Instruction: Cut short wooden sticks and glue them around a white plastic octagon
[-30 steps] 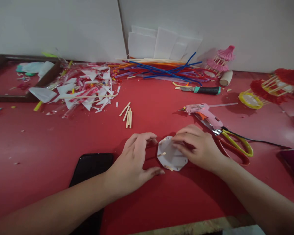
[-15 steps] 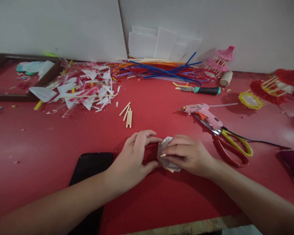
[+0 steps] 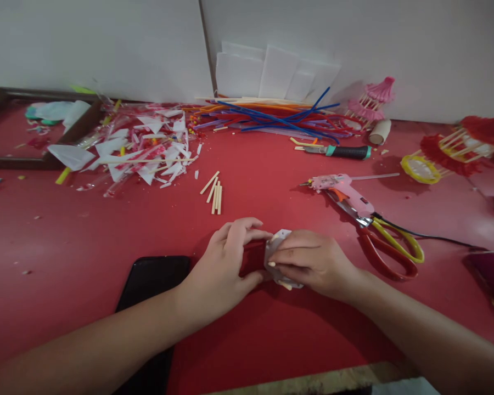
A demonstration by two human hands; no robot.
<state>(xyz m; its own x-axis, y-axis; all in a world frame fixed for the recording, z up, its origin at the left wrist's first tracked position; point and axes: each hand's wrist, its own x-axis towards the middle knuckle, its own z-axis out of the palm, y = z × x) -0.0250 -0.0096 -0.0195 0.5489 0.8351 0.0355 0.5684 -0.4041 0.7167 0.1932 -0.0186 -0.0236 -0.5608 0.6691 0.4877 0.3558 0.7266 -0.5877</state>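
A small white foam-board piece with cut corners lies low on the red table between my hands, with short pale sticks set on it near its edge. My left hand grips its left side, thumb at the near corner and forefinger at the far one. Over the piece, my right hand pinches a short wooden stick, whose pale tip shows at the fingertips. The right fingers cover much of the white piece. Several cut wooden sticks lie loose beyond my left hand.
A pink glue gun rests across red-and-yellow-handled scissors at right. Behind lie a cutter and pipe cleaners. White scraps heap at left; a black phone lies under my left forearm. Small tiered models stand right.
My right fingertips have shifted slightly down and left on the white piece. The left hand stays in place.
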